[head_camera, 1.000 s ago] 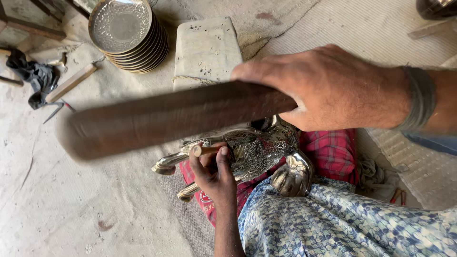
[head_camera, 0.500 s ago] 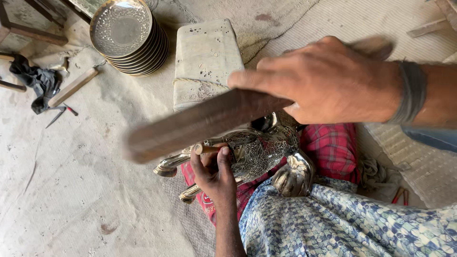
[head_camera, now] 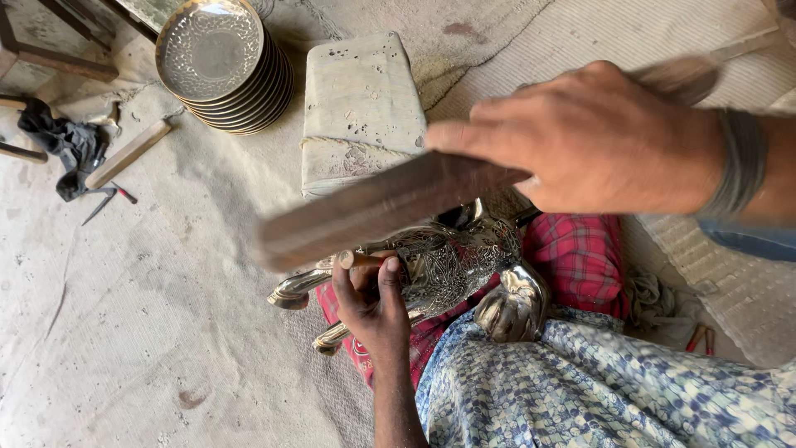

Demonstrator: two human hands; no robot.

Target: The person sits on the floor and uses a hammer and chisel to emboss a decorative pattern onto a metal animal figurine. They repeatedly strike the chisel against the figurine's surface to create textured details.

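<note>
Resting under left hand point(head_camera: 373, 303): metal figure point(head_camera: 452, 265).

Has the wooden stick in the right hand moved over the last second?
Yes. The wooden stick in the right hand has swung rightward; its far end now lies nearer the stone block.

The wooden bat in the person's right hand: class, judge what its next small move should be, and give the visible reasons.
Probably a short downward stroke onto the punch. The right hand holds the wooden bat raised and blurred just above the wooden-topped punch, which the left hand steadies against the embossed silver figure lying on the lap. Bat and punch look close but apart.
</note>
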